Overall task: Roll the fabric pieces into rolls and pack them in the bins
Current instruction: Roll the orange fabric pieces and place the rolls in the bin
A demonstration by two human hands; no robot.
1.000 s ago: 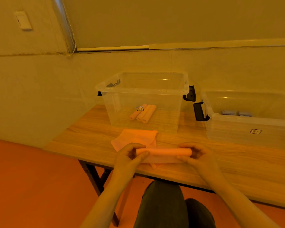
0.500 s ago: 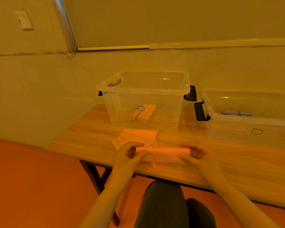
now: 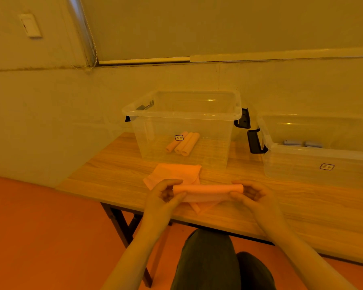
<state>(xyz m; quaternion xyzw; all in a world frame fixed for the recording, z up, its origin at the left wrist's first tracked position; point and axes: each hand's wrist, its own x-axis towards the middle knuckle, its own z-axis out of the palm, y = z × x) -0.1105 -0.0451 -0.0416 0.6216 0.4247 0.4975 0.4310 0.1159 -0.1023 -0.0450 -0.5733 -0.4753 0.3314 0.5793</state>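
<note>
A partly rolled orange fabric piece [image 3: 208, 190] lies across the near part of the wooden table [image 3: 117, 176], with an unrolled flap below the roll. My left hand [image 3: 165, 197] pinches its left end and my right hand [image 3: 253, 196] pinches its right end. Flat orange fabric pieces [image 3: 173, 172] lie just behind the roll. A clear bin [image 3: 182, 116] behind them holds three orange rolls [image 3: 183, 144]. A second clear bin [image 3: 314, 158] at the right holds two grey-blue rolls [image 3: 302, 142].
Black latch handles [image 3: 255, 141] stick out between the two bins. A wall runs close behind the bins. The table's left edge and its dark legs [image 3: 122, 225] are at the left over an orange floor. My knees [image 3: 210, 260] are under the near edge.
The roll has advanced slightly away from me, with less unrolled flap showing below it. Both hands stay on its ends.
</note>
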